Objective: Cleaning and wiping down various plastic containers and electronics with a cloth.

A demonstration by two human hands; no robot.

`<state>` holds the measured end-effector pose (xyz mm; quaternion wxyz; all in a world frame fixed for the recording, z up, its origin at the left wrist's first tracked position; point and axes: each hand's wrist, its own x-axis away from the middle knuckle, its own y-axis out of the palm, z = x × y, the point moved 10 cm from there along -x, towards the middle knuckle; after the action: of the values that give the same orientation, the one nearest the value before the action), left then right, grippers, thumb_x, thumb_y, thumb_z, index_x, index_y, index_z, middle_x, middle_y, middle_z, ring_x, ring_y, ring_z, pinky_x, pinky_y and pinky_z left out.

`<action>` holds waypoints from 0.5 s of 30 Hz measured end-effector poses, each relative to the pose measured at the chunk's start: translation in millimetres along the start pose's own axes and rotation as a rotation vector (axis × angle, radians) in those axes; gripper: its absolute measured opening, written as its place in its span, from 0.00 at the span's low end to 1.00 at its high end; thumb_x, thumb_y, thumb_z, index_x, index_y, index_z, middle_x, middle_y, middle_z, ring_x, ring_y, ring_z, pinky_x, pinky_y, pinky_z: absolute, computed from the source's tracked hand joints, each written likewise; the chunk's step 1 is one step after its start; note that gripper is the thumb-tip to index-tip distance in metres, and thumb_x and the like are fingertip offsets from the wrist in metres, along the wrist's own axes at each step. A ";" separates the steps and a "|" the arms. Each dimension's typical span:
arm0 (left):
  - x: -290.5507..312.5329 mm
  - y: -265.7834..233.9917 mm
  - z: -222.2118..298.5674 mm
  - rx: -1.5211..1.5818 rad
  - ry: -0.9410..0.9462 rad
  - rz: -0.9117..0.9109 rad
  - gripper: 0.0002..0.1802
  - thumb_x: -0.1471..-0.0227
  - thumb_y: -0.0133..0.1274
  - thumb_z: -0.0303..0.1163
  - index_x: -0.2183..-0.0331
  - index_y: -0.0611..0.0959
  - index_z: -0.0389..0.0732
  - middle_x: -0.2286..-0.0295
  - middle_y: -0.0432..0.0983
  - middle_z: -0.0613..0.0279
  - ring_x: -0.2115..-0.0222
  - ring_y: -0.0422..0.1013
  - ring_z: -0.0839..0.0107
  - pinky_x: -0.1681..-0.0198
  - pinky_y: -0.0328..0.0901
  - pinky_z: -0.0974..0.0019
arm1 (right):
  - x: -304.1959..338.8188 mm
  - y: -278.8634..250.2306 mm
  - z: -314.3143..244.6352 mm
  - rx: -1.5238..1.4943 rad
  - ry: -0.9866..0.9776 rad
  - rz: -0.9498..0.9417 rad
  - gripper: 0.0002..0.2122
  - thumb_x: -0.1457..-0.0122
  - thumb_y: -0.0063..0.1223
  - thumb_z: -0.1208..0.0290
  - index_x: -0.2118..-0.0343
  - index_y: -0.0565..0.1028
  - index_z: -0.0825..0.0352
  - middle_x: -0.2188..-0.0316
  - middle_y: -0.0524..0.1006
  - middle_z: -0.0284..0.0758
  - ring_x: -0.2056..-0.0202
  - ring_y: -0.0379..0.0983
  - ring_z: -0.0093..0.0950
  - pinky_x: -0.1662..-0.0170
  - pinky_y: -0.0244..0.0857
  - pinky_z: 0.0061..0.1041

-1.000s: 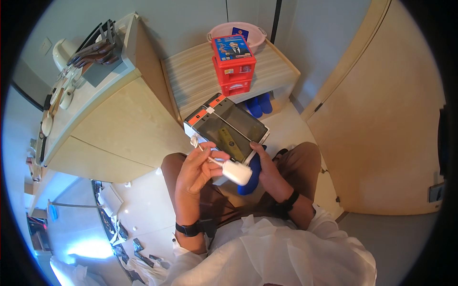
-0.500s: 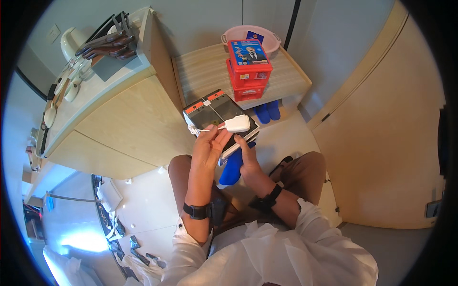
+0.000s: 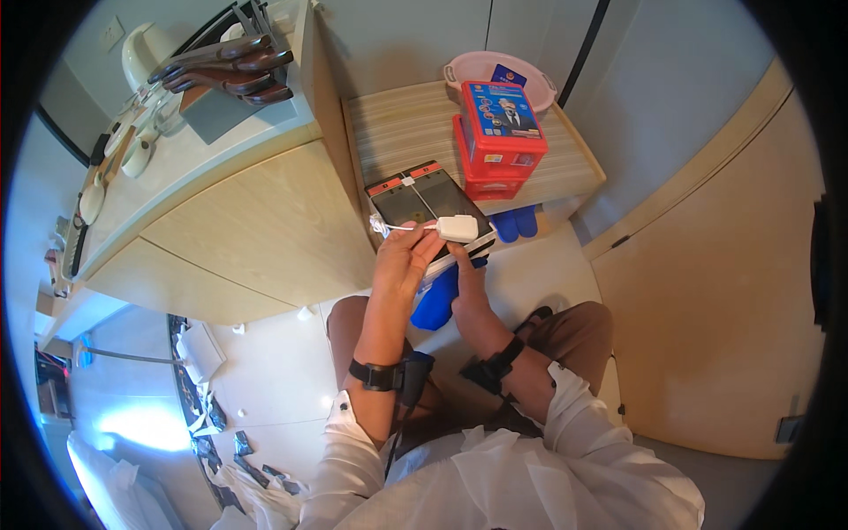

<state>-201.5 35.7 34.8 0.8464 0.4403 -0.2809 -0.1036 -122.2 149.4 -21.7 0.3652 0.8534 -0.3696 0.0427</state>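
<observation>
My left hand (image 3: 405, 261), palm up, has its fingers closed at the cord end of a white power adapter (image 3: 458, 229). A thin white cord (image 3: 399, 228) runs left from it to a small bundle (image 3: 379, 225). Beneath lies a flat black-topped device (image 3: 430, 196) with orange strips along its far edge and a white side. My right hand (image 3: 470, 281) grips the near right edge of that device, thumb on top and the other fingers hidden underneath. A thin pale cable crosses the device's top.
Red plastic boxes (image 3: 502, 141) stand stacked on a low wooden bench (image 3: 397, 119), before a pink basin (image 3: 459, 69). Blue slippers (image 3: 516, 224) lie under the bench. Dark-handled knives (image 3: 231, 71) stick out over the counter at left. A wooden door (image 3: 707, 291) is at right.
The whole view has shifted, so the bench, boxes and device appear farther right. My hands keep the same hold on the adapter and the device.
</observation>
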 end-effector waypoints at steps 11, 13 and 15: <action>15.1 -32.0 0.8 -0.215 -0.056 0.055 0.06 0.39 0.49 0.27 0.59 0.72 0.39 0.67 0.76 0.52 0.64 0.77 0.56 0.57 0.75 0.48 | -12.7 -17.8 -2.9 0.133 0.051 -0.053 0.24 0.49 0.68 0.69 0.50 0.72 0.66 0.57 0.76 0.31 0.56 0.72 0.23 0.49 0.65 0.26; 13.9 -46.8 -5.1 -0.120 -0.062 -0.028 0.06 0.38 0.49 0.28 0.59 0.72 0.39 0.69 0.75 0.55 0.66 0.76 0.57 0.60 0.75 0.49 | -7.7 -10.4 -16.3 0.137 0.022 -0.085 0.23 0.49 0.67 0.69 0.50 0.72 0.66 0.57 0.75 0.30 0.56 0.72 0.23 0.49 0.65 0.26; 13.3 -46.3 -10.0 -0.027 -0.070 -0.113 0.07 0.38 0.48 0.29 0.59 0.72 0.39 0.72 0.74 0.58 0.68 0.75 0.58 0.63 0.75 0.50 | -7.6 -5.6 -23.7 0.139 -0.009 -0.116 0.23 0.48 0.66 0.69 0.49 0.71 0.66 0.57 0.75 0.30 0.56 0.72 0.23 0.50 0.65 0.26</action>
<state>-181.6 9.5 -1.8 0.8348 0.4402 -0.2837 -0.1700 -119.3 172.0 -10.3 0.3054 0.8967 -0.3175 0.0432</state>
